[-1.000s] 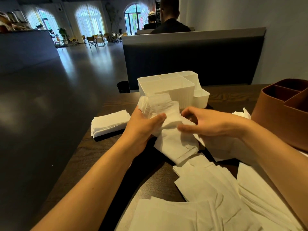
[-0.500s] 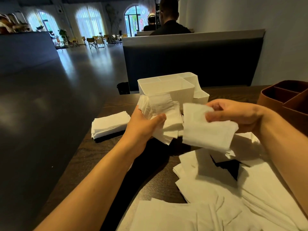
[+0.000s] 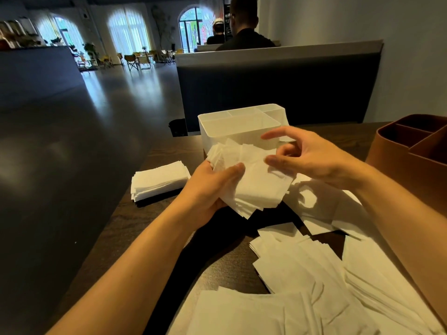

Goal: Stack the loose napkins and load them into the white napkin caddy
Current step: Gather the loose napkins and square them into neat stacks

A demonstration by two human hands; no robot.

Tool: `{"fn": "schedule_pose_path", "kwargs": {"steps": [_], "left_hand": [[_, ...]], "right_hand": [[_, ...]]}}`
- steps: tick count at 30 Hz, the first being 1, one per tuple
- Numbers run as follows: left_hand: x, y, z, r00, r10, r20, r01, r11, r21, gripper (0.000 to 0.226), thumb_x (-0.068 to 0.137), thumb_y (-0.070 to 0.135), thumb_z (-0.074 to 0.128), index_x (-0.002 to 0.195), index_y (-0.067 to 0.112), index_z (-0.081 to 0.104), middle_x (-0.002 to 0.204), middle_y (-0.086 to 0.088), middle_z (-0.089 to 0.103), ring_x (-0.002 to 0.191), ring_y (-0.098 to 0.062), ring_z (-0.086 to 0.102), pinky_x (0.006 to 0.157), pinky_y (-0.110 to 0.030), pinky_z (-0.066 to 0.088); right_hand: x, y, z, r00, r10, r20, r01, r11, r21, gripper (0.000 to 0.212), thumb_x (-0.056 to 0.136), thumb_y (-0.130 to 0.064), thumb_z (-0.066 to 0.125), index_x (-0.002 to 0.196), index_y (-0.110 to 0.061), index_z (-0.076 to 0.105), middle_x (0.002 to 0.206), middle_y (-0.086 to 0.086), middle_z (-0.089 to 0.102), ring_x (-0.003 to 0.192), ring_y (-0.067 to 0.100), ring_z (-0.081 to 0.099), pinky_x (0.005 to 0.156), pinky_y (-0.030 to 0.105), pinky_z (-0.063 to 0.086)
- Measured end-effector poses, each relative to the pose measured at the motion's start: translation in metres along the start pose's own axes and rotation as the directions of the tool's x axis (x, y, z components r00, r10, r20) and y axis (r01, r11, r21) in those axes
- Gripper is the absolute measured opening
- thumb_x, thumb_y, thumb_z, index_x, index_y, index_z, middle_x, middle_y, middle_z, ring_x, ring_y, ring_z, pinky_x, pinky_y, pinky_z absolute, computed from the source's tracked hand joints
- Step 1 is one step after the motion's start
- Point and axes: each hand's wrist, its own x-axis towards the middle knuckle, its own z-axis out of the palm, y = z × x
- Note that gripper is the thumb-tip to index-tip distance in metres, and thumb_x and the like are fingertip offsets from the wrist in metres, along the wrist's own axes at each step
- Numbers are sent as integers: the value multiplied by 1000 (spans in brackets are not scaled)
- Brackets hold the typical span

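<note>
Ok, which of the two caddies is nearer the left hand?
The white caddy, just beyond the left hand and its napkin bundle; the brown caddy stands far right.

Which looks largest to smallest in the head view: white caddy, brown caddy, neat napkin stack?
1. White caddy
2. Neat napkin stack
Brown caddy: cut off by the frame edge, so unranked.

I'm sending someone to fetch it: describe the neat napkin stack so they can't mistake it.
Start at the white caddy on the dark table. Left of it, by the table's edge, lies the napkin stack. Unlike the loose napkins scattered near the person, it is squared up and untouched.
</note>
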Motion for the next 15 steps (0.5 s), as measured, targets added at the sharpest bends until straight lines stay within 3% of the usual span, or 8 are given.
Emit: {"fn": "schedule_pose_path", "kwargs": {"steps": [4,8,15], "left_hand": [[0,-1,0,1000,5,-9,-5,1000,10,32,100,7,62,131,8,60,106,-9,77,91,-22,75,76,-34,63],[-3,2,2,1000,1,-7,-1,1000,15,33,100,7,61,132,12,59,103,-5,79,89,-19,77,70,-30,63],[-6,5,5,999,-6,41,4,999,32,31,97,13,66,128,15,63,107,-6,79,94,-22,77,69,-29,62]], "right_hand": [[3,-3,4,984,-111,-136,101,992,-75,55,79,-47,69,130,-33,56,92,-6,69,90,11,68,81,20,56],[4,-9,6,968,-182,-173,146,969,-200,40,81,-49,63,119,-36,59,103,-14,64,97,6,65,80,15,56],[7,-3,18,961,-173,-217,127,969,-211,43,84,-52,63,120,-28,64,110,-14,64,100,4,61,80,20,54]]}}
